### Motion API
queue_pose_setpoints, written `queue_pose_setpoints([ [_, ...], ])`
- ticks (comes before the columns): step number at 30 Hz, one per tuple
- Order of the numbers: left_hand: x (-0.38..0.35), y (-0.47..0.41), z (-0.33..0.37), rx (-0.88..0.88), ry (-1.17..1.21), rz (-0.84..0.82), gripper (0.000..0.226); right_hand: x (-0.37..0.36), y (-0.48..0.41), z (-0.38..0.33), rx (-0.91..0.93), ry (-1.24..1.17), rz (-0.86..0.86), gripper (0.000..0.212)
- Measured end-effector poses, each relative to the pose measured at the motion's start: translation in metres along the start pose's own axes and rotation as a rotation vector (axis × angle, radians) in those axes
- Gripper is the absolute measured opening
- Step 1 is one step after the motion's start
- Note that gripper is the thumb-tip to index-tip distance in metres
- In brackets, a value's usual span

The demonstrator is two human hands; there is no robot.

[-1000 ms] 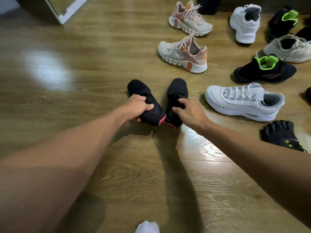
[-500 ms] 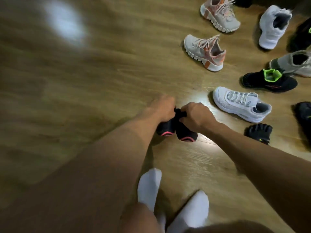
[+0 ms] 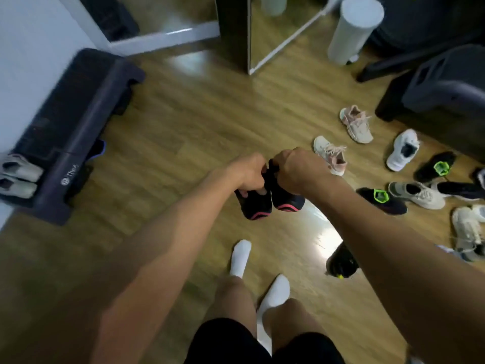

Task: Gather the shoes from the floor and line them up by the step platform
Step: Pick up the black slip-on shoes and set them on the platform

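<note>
Holding in the left hand (image 3: pixel 249 174) one black shoe (image 3: pixel 256 206) by its collar, fingers curled underneath; in the right hand (image 3: pixel 296 172), fist closed tight, its mate (image 3: pixel 287 200). Carrying both clear of the wooden floor (image 3: pixel 183 127), side by side and touching, pink-edged ends hanging down, just ahead of white-socked feet (image 3: pixel 240 258).

Apparently mid-carry: pair lifted, not yet placed.

Left to gather at right: a black-and-green shoe (image 3: pixel 383 199), a pink-and-cream pair (image 3: pixel 330 153), a white shoe (image 3: pixel 402 149), and more beyond.

Next, probably: turn left to the step platform (image 3: pixel 70 122), lower the pair beside it, toes level, near the pale shoes (image 3: pixel 18 174) parked at its end.
</note>
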State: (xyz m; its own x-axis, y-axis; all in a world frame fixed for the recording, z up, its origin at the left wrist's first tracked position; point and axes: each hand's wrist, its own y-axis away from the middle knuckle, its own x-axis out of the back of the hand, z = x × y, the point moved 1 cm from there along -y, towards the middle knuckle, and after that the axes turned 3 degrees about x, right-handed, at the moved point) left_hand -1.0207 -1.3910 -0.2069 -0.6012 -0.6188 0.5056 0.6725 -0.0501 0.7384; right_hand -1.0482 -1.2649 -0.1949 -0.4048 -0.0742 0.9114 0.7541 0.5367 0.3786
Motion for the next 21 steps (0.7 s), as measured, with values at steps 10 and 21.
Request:
queue_pose_setpoints([
  [10, 0.140, 0.108, -0.067, 0.065, 0.005, 0.491, 0.022, 0.126, -0.049, -0.136, 0.312, -0.017, 0.170, 0.020],
  [21, 0.242, 0.163, -0.210, 0.206, 0.026, 0.683, 0.020, 0.162, -0.136, -0.308, 0.667, -0.216, -0.011, 0.012],
])
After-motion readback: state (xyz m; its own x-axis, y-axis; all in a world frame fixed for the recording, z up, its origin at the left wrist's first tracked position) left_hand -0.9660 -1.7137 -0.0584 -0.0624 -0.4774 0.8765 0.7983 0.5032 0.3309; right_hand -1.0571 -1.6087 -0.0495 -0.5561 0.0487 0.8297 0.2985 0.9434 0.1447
